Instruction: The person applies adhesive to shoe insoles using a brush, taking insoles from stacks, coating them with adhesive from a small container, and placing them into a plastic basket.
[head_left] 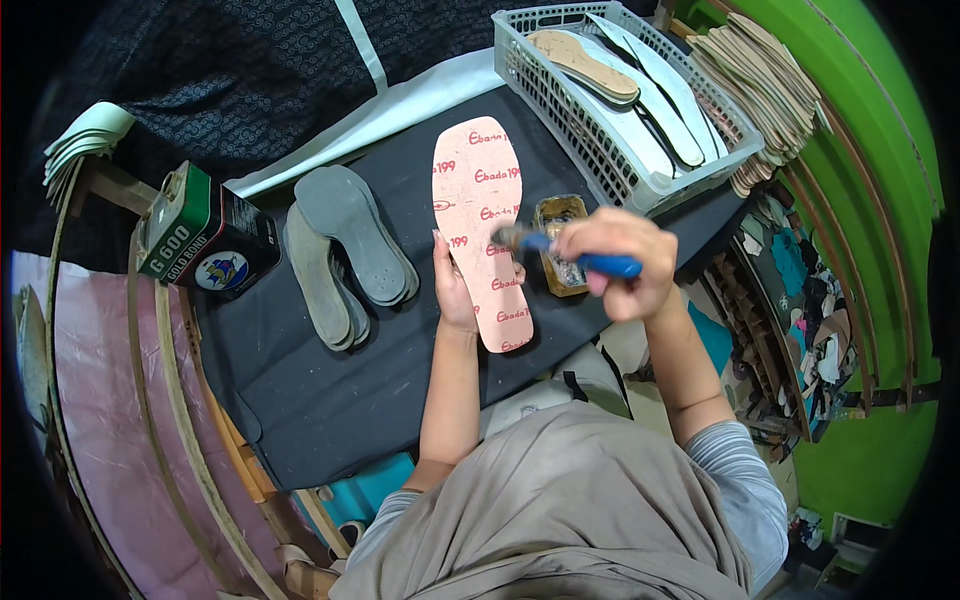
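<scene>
My left hand grips a pink insole with red print, held up over the dark-covered table; the thumb shows at its left edge and fingertips at the right. My right hand is closed round the blue handle of a brush, whose bristle end is over the middle of the insole. Whether the bristles touch the surface is hard to tell. Partly behind my right hand stands a small yellowish tub with a crusted inside. Grey insoles lie in two overlapping stacks to the left.
A green and black metal can stands at the table's left edge. At the back right, a grey plastic basket holds white and tan insoles. Beside it lean stacked tan sheets. Scraps fill a shelf at the right.
</scene>
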